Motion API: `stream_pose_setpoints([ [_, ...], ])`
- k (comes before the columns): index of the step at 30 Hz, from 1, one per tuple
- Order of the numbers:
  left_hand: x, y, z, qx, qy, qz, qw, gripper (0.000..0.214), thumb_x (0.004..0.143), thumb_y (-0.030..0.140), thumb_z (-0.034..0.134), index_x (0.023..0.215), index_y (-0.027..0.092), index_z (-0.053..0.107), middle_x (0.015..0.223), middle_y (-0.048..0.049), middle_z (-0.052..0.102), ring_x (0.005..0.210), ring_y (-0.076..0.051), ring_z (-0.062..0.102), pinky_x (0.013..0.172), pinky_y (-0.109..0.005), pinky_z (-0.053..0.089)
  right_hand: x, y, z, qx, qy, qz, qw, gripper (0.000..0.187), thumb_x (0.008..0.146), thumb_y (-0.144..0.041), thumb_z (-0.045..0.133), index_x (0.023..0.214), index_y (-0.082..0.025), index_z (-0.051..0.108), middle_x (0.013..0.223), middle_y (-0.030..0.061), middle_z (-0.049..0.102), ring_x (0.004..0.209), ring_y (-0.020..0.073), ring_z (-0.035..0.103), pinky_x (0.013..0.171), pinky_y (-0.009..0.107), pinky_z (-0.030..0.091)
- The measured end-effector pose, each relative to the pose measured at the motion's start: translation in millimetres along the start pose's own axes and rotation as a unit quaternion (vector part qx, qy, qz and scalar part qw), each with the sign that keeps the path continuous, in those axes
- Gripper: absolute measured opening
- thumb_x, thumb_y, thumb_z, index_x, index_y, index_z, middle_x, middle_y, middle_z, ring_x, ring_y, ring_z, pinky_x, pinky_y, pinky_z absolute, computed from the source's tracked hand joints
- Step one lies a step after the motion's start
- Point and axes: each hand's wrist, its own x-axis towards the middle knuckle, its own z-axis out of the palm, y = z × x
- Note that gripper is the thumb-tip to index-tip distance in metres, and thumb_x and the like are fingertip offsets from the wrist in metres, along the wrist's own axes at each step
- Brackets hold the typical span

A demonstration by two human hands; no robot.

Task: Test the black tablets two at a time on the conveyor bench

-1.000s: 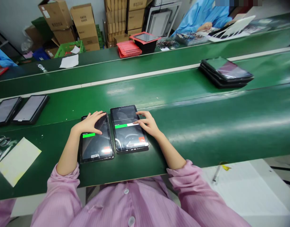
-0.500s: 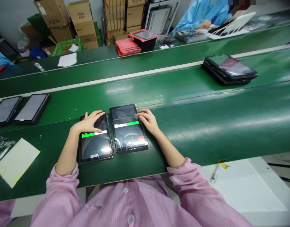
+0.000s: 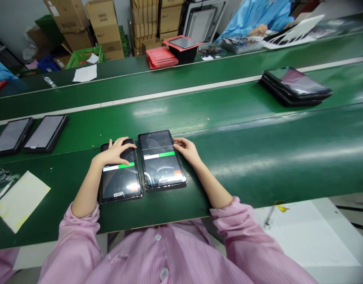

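Observation:
Two tablets lie side by side on the green worktop, screens up. Over the upper part of the left tablet (image 3: 120, 183) my left hand (image 3: 115, 152) is spread with its fingers apart. The thumb is near a green and white bar on that screen, its green part on the right. The right tablet (image 3: 162, 169) shows a similar bar and a small orange patch low on its screen. My right hand (image 3: 187, 150) is at the upper right edge of this tablet, thumb and fingers closed together on the edge.
Two darker tablets (image 3: 45, 134) lie on the green conveyor belt (image 3: 158, 112) at left, and a tablet stack (image 3: 296, 86) at right. A pale sheet (image 3: 21, 201) is left of me. Red sleeves (image 3: 161, 58) lie across the belt, near a person in blue (image 3: 255, 19).
The left tablet's green bar section has switched from left to right. My right fingers have drawn off the screen to the tablet's edge. The tablets on the belt have shifted slightly right.

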Motion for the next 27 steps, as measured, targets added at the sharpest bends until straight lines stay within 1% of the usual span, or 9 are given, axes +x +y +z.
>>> stream_pose_setpoints([
  [3,1,0,0.3,0.001,-0.004,0.003,1.000,0.064,0.079,0.048,0.076,0.137,0.043,0.052,0.162,-0.0091,0.019,0.151,-0.045,0.009,0.110,-0.080,0.000,1,-1,0,0.015,0.010,0.012,1.000,0.040,0.068,-0.042,0.077,0.099,-0.018,0.070,0.087,0.0071,0.072,0.085,0.0242,0.069,0.089,0.044,0.056],
  [7,5,3,-2.3,0.011,-0.015,-0.005,1.000,0.063,0.076,0.045,0.079,0.134,0.042,0.054,0.159,-0.0102,0.021,0.150,-0.045,0.010,0.110,-0.079,0.003,1,0,-1,0.018,0.012,0.021,1.000,0.041,0.067,-0.042,0.079,0.098,-0.017,0.071,0.089,0.0082,0.074,0.087,0.0254,0.070,0.090,0.045,0.056],
  [10,11,9,-7.3,0.022,-0.034,-0.016,0.999,0.065,0.071,0.042,0.082,0.130,0.040,0.056,0.156,-0.0091,0.023,0.148,-0.046,0.013,0.113,-0.076,0.005,1,1,-2,0.025,0.008,0.030,0.999,0.042,0.066,-0.043,0.081,0.098,-0.018,0.071,0.091,0.0087,0.075,0.088,0.0263,0.070,0.091,0.045,0.056],
  [14,17,18,-13.7,0.037,-0.060,-0.035,0.997,0.064,0.066,0.034,0.086,0.124,0.038,0.058,0.149,-0.0079,0.028,0.144,-0.045,0.022,0.116,-0.068,0.011,4,4,-3,0.031,0.003,0.026,0.999,0.043,0.064,-0.044,0.082,0.097,-0.019,0.071,0.090,0.0080,0.074,0.087,0.0261,0.070,0.090,0.043,0.056],
  [16,17,19,-14.7,0.039,-0.057,-0.034,0.997,0.064,0.065,0.032,0.087,0.122,0.037,0.058,0.147,-0.0077,0.029,0.143,-0.043,0.025,0.116,-0.063,0.016,5,6,-4,0.030,-0.001,0.019,0.999,0.042,0.065,-0.044,0.082,0.097,-0.020,0.070,0.089,0.0072,0.073,0.087,0.0252,0.069,0.089,0.043,0.056],
  [20,16,14,-14.2,0.038,-0.037,-0.028,0.998,0.073,0.064,0.036,0.088,0.128,0.036,0.054,0.147,-0.0097,0.029,0.141,-0.042,0.027,0.116,-0.056,0.023,7,9,-5,0.023,-0.017,0.006,1.000,0.039,0.070,-0.042,0.078,0.102,-0.021,0.068,0.091,0.0063,0.070,0.088,0.0233,0.067,0.089,0.041,0.056],
  [22,16,12,-13.9,0.040,-0.036,-0.029,0.998,0.076,0.063,0.038,0.089,0.130,0.036,0.053,0.146,-0.0100,0.029,0.140,-0.042,0.029,0.115,-0.056,0.024,7,9,-6,0.017,-0.022,0.000,1.000,0.040,0.072,-0.041,0.077,0.106,-0.021,0.068,0.093,0.0061,0.070,0.088,0.0229,0.067,0.089,0.040,0.055],
  [27,20,10,-12.7,0.043,-0.035,-0.027,0.998,0.073,0.062,0.039,0.088,0.127,0.038,0.054,0.144,-0.0085,0.032,0.139,-0.040,0.031,0.113,-0.056,0.025,6,6,-6,-0.001,-0.031,-0.009,0.999,0.039,0.075,-0.038,0.072,0.109,-0.020,0.067,0.094,0.0057,0.068,0.087,0.0222,0.065,0.086,0.039,0.055],
])
